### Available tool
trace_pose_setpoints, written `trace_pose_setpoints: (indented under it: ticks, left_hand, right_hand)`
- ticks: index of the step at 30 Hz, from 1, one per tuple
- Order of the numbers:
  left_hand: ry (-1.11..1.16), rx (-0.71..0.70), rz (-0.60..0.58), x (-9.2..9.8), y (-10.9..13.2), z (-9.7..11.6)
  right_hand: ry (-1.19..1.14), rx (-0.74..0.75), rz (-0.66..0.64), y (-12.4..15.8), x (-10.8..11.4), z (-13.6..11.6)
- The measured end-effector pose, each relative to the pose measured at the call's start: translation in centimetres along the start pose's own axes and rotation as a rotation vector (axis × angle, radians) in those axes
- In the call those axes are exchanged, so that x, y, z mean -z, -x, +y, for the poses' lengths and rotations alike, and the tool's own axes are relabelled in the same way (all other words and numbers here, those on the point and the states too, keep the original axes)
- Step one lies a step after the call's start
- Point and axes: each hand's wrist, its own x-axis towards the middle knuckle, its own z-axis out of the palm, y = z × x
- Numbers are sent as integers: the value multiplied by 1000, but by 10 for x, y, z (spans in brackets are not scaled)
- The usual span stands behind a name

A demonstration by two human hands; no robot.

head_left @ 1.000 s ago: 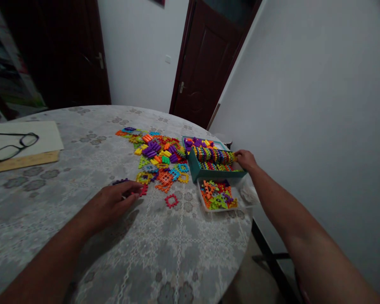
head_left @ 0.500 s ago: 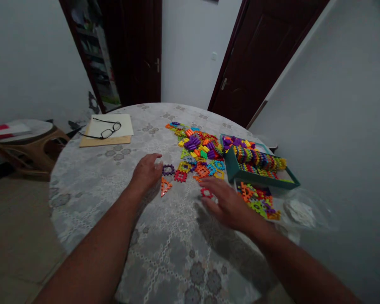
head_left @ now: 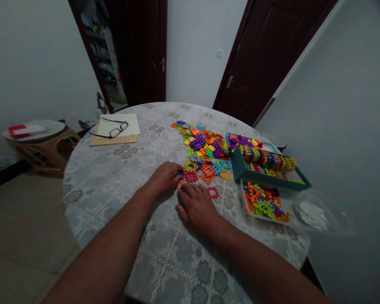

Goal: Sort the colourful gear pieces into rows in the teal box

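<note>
My left hand (head_left: 165,178) has its fingers closed on the dark purple square piece (head_left: 179,172), which is mostly covered. Close beside it, my right hand (head_left: 196,205) reaches the orange triangle piece (head_left: 180,184) with its fingertips; the hand hides most of that piece, and whether it is gripped is unclear. A red square grid piece (head_left: 190,177) lies just beyond both hands. Right of my right hand lies a red square frame piece (head_left: 213,193). Behind them spreads a pile of colourful plastic pieces (head_left: 205,143).
A green box (head_left: 269,179) with rows of pieces stands on the right. In front of it are a clear tub of pieces (head_left: 262,202) and a clear lid (head_left: 329,213). Glasses (head_left: 115,132) rest on papers (head_left: 131,124) at the back left of the round table (head_left: 114,169).
Both hands have come together at the purple square and orange triangle. My right hand has moved left, uncovering the red frame and the tub. The camera view has shifted slightly.
</note>
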Motion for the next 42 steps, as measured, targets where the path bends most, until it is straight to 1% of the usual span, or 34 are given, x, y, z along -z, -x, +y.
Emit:
trace_pose_setpoints:
  ticks: [3,5,8,10,13,16,18,21,24,27,29,31,33,35,37,39,42]
  left_hand:
    - [57,-19,-18,-2,-1,3]
    - [112,-5,-4,-2,-1,6]
    - [192,49,12,-2,1,10]
    - [211,72,3,-1,2,13]
    - [198,87,-34,0,3,17]
    - [132,102,-50,2,3,18]
    - [53,99,-48,5,4,17]
    - [-20,66,-88,7,5,15]
    - [-25,48,-126,7,6,14]
    - [12,73,-116,3,6,14]
    - [44,98,-98,1,6,15]
    - [70,100,-84,1,6,15]
    - [93,68,-77,2,7,16]
    - [109,28,-76,4,6,18]
    - [121,-1,-68,5,6,21]
    - [131,-20,-62,5,5,24]
    - [146,-15,-59,3,3,26]
  right_hand:
    - [48,-39,-10,9,7,15]
    - [48,-79,1,13,9,24]
    - [9,-153,48,16,7,35]
    - [-20,-172,102,15,3,38]
    - [-49,-158,181,13,-6,39]
    - [-70,-141,211,11,-13,38]
    - [-77,-143,209,12,-16,37]
    - [-68,-151,214,16,-16,35]
    - [-55,-152,215,21,-14,31]
    - [-47,-120,145,24,-12,25]
    - [-58,-77,73,24,-9,20]
    - [-97,-37,34,26,-3,17]
    - [-161,-15,36,28,7,19]
    - [-230,-29,45,33,19,27]
    - [-275,-99,47,37,31,40]
    - [-277,-212,39,39,40,53]
    - [-253,-365,35,41,46,68]
